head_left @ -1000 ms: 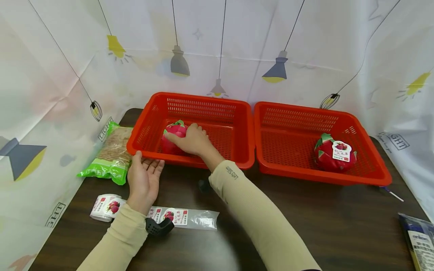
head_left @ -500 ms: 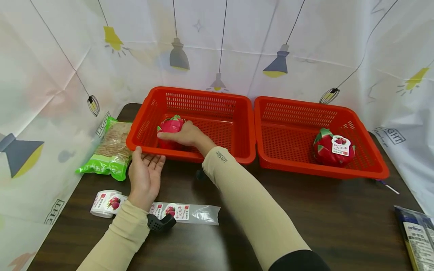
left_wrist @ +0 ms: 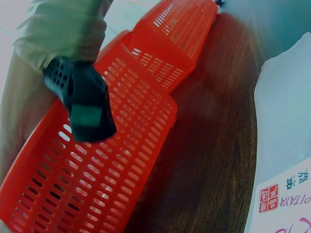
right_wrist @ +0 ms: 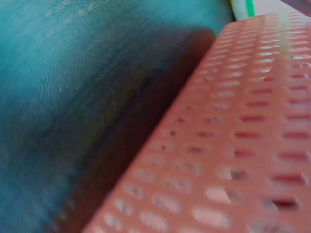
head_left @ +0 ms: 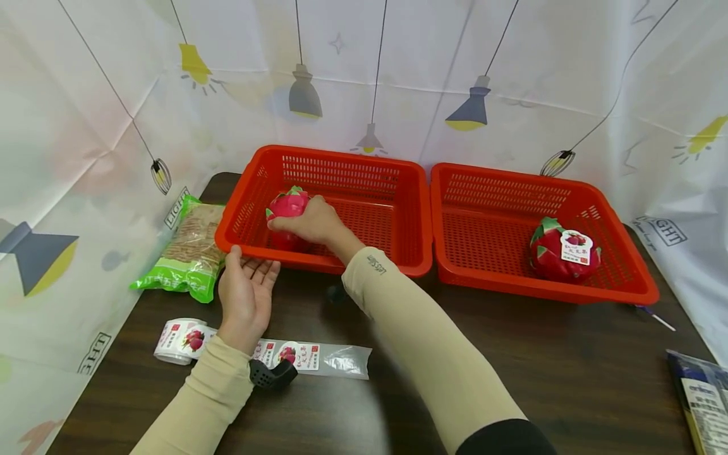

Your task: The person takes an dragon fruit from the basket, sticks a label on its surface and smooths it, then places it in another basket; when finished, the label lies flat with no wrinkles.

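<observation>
In the head view, my right hand (head_left: 318, 222) reaches into the left red basket (head_left: 341, 153) and grips a pink dragon fruit (head_left: 287, 205) with green leaf tips. Palm up, my left hand (head_left: 246, 297) rests at the basket's front left rim, its fingertips right at the edge and fingers loosely curved. Both wrist views show mostly the basket's slotted wall (left_wrist: 112, 160), with neither hand's grasp visible. Below the left hand lies a roll of dragon fruit stickers (head_left: 177, 341), its printed strip (head_left: 298, 356) running right under the left wrist.
A second red basket (head_left: 540, 292) stands against the first, holding a dragon fruit (head_left: 553, 254) with a white label (head_left: 576, 248). A green-trimmed bag (head_left: 190, 249) sits at left. A blue and white packet (head_left: 701, 392) lies at the right. Patterned cloth hangs behind.
My right hand and the dragon fruit have shifted slightly left and the fruit's leafy top has come up a little. My left hand stays at the rim.
</observation>
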